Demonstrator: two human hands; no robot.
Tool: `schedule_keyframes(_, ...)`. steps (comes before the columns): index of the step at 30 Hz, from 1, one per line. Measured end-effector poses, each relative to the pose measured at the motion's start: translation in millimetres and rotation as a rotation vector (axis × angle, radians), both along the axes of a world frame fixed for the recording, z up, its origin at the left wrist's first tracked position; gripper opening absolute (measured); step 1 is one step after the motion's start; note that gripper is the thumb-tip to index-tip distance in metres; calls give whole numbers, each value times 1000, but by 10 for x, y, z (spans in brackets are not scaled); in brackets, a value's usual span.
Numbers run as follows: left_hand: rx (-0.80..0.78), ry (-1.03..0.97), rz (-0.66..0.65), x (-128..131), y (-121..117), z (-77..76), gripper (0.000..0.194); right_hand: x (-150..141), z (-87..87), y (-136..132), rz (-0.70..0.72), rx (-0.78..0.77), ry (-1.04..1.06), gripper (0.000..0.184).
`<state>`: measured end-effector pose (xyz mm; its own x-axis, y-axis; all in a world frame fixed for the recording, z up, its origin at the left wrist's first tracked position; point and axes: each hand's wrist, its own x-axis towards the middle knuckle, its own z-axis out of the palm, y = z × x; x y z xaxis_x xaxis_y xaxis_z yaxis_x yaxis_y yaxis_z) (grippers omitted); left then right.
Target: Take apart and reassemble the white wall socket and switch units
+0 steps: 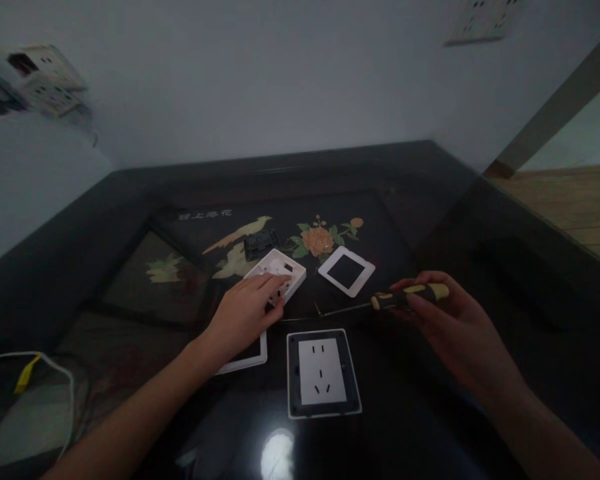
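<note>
My left hand (247, 303) is closed on the near edge of a white plastic socket back box (294, 270), fingers over its inside and thumb at its side. My right hand (450, 327) grips a screwdriver (413, 295) by its yellow and black handle. The thin shaft points left, with a small screw-like piece (317, 309) by its tip. Below the shaft lies a socket (321, 370) with a white five-slot face in a dark frame. A white square cover frame (361, 277) lies right of the box, and another white frame (250, 363) is partly under my left forearm.
A dark plastic plate (261, 245) lies behind the back box. The glossy black table (380, 440) carries a bird and flower picture. At left runs a white cable (60, 367) with a yellow tag (27, 377). Wall sockets (53, 80) are at upper left, another (485, 23) at upper right.
</note>
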<state>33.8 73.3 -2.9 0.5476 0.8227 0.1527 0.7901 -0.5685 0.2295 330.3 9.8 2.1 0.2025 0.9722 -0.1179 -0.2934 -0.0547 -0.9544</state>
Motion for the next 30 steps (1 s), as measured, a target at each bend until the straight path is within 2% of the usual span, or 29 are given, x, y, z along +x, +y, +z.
schedule_keyframes(3, 124, -22, -75, 7, 16, -6, 39, 4, -45, 39, -26, -27, -65, 34)
schedule_keyframes(6, 244, -28, -255, 102, 13, -2, 30, 38, -87, 76, -79, -18, -169, 37)
schedule_keyframes(10, 251, 90, -525, 292, 65, 11, 17, 50, -134, 98, -96, 19, -342, 37)
schedule_keyframes(14, 237, 225, -640, 403, 174, 17, 16, -14, -164, 78, -30, 96, -602, 30)
schedule_keyframes(17, 227, 251, -653, 429, 230, 18, 14, -73, -183, 67, 15, 145, -788, 21)
schedule_keyframes(23, 205, 226, -611, 466, 262, -47, 11, -124, -234, 100, 111, 189, -968, 9)
schedule_keyframes(27, 174, 129, -526, 411, 245, -55, 10, -146, -267, 111, 163, 232, -1041, 9)
schedule_keyframes(30, 153, 11, -413, 283, 168, 39, 8, -187, -282, 99, 219, 268, -1078, 10)
